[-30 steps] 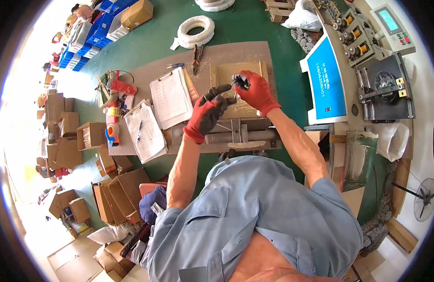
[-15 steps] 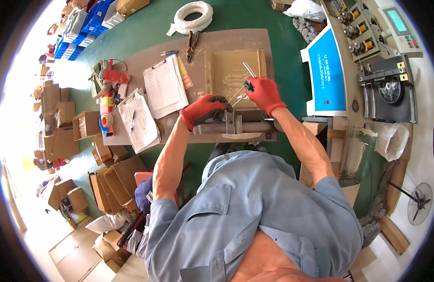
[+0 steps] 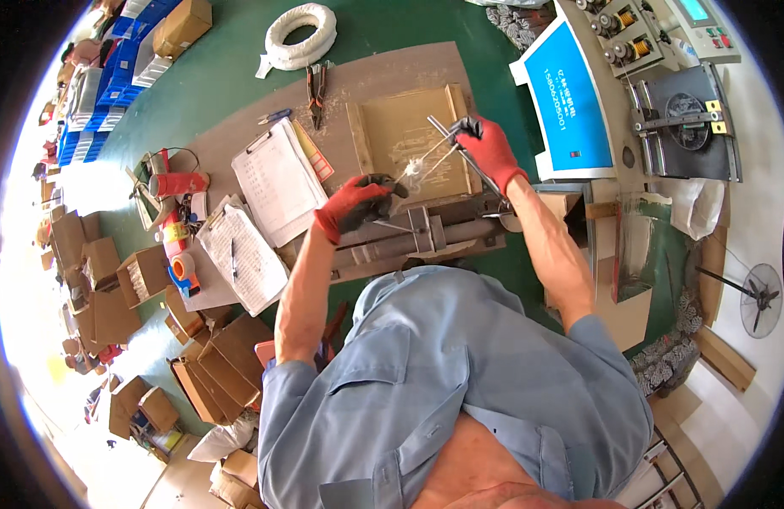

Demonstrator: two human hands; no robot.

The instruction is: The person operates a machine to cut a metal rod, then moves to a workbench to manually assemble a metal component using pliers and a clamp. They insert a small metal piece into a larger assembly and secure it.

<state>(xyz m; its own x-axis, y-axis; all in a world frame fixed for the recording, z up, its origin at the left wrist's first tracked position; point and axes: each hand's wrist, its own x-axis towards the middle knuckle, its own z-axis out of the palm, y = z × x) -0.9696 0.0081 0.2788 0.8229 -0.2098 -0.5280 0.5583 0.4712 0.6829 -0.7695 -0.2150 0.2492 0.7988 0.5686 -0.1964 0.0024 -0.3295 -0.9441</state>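
My right hand (image 3: 490, 148), in a red glove with dark fingertips, is closed around a thin metal rod (image 3: 440, 161) and a shiny metal tube (image 3: 436, 125) over the wooden tray. My left hand (image 3: 362, 204), gloved alike, is at the tray's near left corner, thumb and fingers bent toward each other; what they pinch, if anything, is too small to make out. White powder (image 3: 415, 168) puffs out between the hands at the rod's lower end. The shallow wooden tray (image 3: 358, 136) carries pale powder streaks. Along the table's near edge runs a metal clamp fixture (image 3: 426, 231) with a round bar.
Pliers (image 3: 316, 95), a clipboard with papers (image 3: 277, 174), a second stack of sheets with a pen (image 3: 243, 254) and a tape dispenser (image 3: 184, 270) occupy the table's left. A blue-fronted machine (image 3: 570, 106) stands right. A white wrapped coil (image 3: 300, 38) lies beyond the table.
My hands have moved apart, the left one leftward. White powder now shows between them. The metal tube in my right hand is tilted, more of its length visible. The whole view has shifted slightly.
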